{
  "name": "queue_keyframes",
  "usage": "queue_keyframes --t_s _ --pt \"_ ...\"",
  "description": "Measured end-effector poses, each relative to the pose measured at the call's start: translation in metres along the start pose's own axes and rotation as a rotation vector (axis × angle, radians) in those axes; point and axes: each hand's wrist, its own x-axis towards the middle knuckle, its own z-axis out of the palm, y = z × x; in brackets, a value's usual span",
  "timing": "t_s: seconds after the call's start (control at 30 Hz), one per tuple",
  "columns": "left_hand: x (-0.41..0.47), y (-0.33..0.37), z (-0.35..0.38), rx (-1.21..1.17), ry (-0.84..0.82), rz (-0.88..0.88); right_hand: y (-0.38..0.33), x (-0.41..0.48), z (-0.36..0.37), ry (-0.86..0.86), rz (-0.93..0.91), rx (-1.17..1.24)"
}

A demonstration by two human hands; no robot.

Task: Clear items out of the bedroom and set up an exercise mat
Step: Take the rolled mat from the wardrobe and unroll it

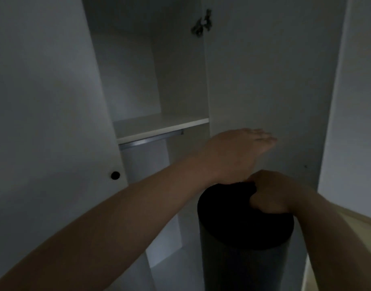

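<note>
The rolled exercise mat (243, 238) stands upright at the lower middle of the view, in front of the open wardrobe (136, 80) and close to its right-hand panel (264, 80). Its lower end runs out of sight, so I cannot tell what it stands on. The dark top end looks like tightly wound foam with a greyer outer skin. I judge it light for its bulk, soft enough to dent under the fingers, fairly grippy, and stiff only along its length. It is likely to unroll if taken by the loose outer edge. The sound hold is round the body of the roll, or into its end, as here.

The right hand (270, 192) grips the top end at its right rim, fingers curled down into the coil. The left hand (243, 148) reaches over the roll with fingers straight and together, flat toward the panel. Blur hides whether it touches.

Inside the wardrobe, a white shelf (159, 127) crosses the compartment with a metal rail (148, 139) just under its front edge. In the dim light I can name nothing on it. The lower compartment is largely hidden by the arm and the roll. The left door (54, 122) carries a black knob (115, 175) near its edge.
</note>
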Motion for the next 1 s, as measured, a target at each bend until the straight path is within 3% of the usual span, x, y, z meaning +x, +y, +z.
queue_keyframes --t_s 0.13,0.3,0.5,0.7,0.87,1.0 --pt "0.051 0.01 0.019 0.44 0.015 0.301 0.032 -0.027 -0.007 0.014 0.1 0.064" --pt "0.115 0.041 0.039 0.693 -0.009 0.507 0.059 -0.052 -0.008 0.055 0.228 0.078" --pt "0.148 0.043 0.059 0.848 -0.207 0.374 0.082 -0.07 -0.016 0.097 0.318 0.066" --pt "0.136 0.052 0.058 0.771 -0.2 0.395 0.098 -0.075 -0.019 0.085 0.331 0.07" --pt "0.108 0.06 0.03 0.62 -0.174 0.393 0.095 -0.077 -0.017 0.031 0.237 0.102" --pt "0.072 0.05 0.015 0.619 -0.281 0.272 0.076 -0.067 -0.011 -0.031 0.117 0.117"
